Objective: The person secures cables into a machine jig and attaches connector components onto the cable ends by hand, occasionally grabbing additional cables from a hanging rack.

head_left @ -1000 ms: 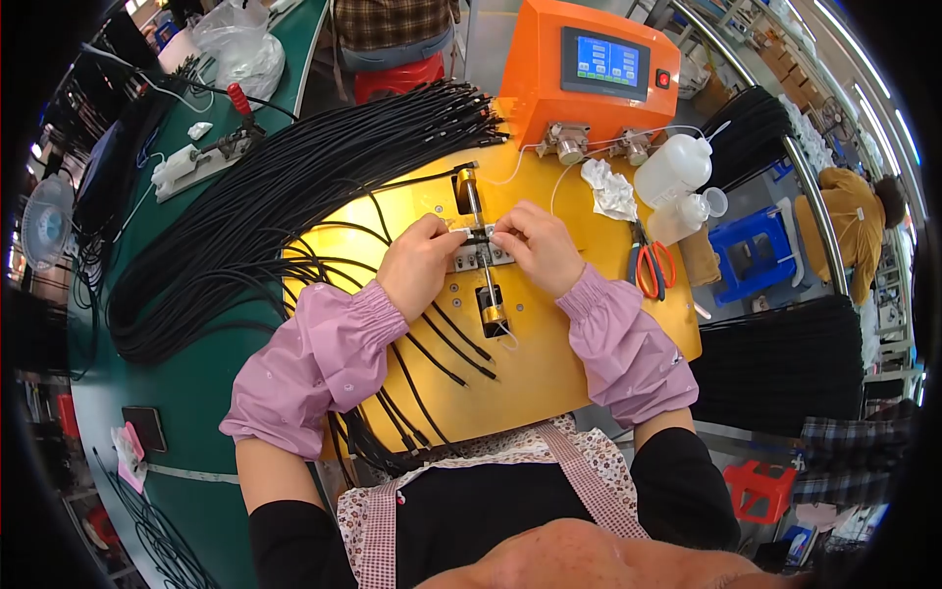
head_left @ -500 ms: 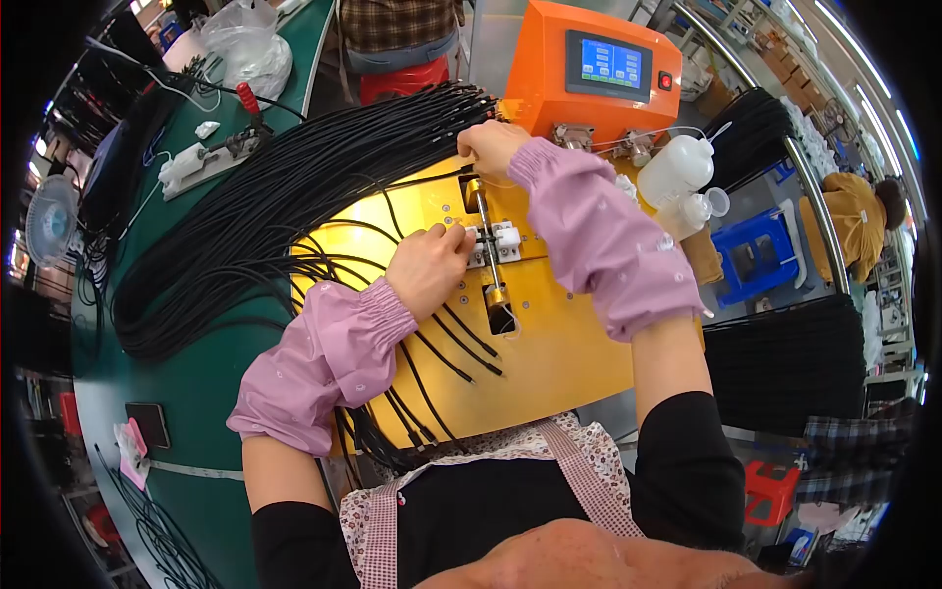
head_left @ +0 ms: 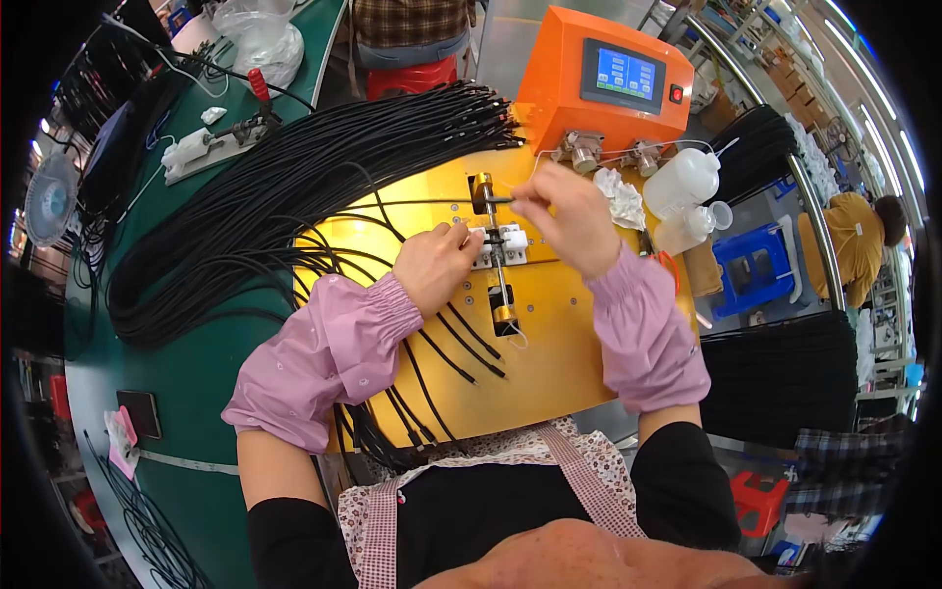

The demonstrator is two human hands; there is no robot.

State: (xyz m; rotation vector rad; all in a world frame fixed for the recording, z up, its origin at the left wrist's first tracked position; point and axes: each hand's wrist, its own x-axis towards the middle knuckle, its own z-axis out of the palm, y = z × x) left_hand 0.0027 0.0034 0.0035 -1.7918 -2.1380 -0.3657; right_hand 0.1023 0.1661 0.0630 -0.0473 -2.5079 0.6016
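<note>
Head view: right grip (head_left: 572, 218) pinched on a black cable (head_left: 432, 202).
Left grip (head_left: 432, 267): fingers bunched at white block (head_left: 513, 238); cannot tell whether clamped.
Cable: stretches left from right fingertips.

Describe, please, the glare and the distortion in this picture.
Head view: glare brightens the yellow plate left of the left hand; head view: wide-lens distortion curves the surroundings inside a black border; head view: text on the lit screen is too small to read.

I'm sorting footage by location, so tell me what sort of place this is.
Probably a factory workshop: a thick bundle of black cables, an orange machine and another person seated ahead suggest it.
</note>
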